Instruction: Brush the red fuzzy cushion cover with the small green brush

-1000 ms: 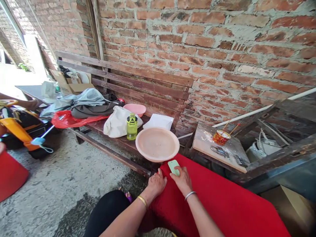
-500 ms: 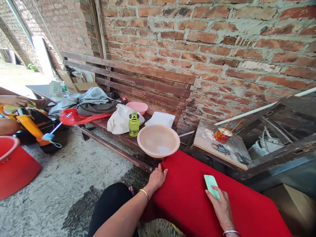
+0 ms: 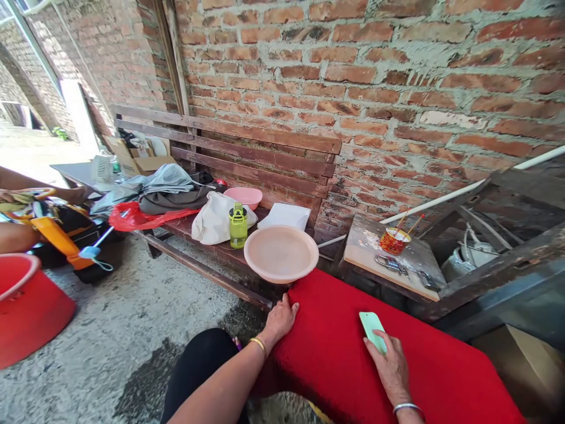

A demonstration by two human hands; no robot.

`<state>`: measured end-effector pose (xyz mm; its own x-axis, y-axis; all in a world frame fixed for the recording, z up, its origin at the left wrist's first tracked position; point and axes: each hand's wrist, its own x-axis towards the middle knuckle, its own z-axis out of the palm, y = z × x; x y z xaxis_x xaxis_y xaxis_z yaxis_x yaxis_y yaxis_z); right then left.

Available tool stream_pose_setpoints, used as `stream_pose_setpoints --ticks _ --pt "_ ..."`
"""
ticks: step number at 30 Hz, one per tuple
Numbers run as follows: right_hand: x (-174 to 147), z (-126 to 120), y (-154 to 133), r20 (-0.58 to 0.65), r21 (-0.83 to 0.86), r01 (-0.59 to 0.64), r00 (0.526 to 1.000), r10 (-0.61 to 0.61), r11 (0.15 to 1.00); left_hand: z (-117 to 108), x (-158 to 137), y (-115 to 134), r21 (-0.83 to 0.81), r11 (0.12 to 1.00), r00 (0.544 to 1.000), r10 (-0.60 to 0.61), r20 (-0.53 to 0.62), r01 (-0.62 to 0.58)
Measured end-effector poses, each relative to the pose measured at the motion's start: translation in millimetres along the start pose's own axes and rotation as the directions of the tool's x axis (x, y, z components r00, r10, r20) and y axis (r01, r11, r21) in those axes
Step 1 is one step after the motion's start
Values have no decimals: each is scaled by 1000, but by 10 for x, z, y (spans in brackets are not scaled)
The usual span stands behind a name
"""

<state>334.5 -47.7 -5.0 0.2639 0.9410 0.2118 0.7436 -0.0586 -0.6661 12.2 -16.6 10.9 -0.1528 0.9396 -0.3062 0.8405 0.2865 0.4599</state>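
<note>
My right hand [image 3: 391, 362] is closed around a mint-green scrub brush [image 3: 371, 325], a flat oblong with a small hole near its far end. The brush lies against a bright red cloth [image 3: 326, 347] spread over a long surface; its underside is hidden. At the cloth's left edge, my left hand [image 3: 281, 320] grips the border, some of its fingers out of sight. Just beyond that hand stands a pale pink basin [image 3: 281, 253] with what looks like water in it.
A wooden bench [image 3: 265, 150] along the brick wall bears a green bottle [image 3: 238, 227], a white bag [image 3: 209, 218] and clothes. At right, a small table [image 3: 357, 250] holds a red tin [image 3: 394, 241] and a padlock. A red tub [image 3: 35, 318] and another person's arm are at left.
My right hand and the brush have shifted slightly left on the cloth. My left hand stays at the cloth's edge. The view has tilted and turned a little.
</note>
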Motion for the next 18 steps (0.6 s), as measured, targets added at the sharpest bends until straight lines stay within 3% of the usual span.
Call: stream_pose_setpoints --ticks 8,11,13,15,17,18 --pt "82 53 174 -4 -32 27 1000 -27 999 0 -68 77 23 999 996 -39 -74 41" --pt "101 75 182 -24 -13 62 998 -62 998 -30 -224 128 142 989 974 81 -210 -52" --pt "103 75 165 -27 -16 46 999 -46 999 -123 -372 165 211 951 923 278 -267 -226" --pt "97 67 141 -18 -20 10 1000 -10 1000 -322 -509 205 245 877 832 473 -290 -413" --pt "84 59 120 -5 -13 -8 1000 8 1000 -636 -573 252 242 829 763 559 -325 -504" --pt "77 56 112 -4 -5 -7 1000 7 1000 -823 -562 277 228 834 755 552 -354 -502"
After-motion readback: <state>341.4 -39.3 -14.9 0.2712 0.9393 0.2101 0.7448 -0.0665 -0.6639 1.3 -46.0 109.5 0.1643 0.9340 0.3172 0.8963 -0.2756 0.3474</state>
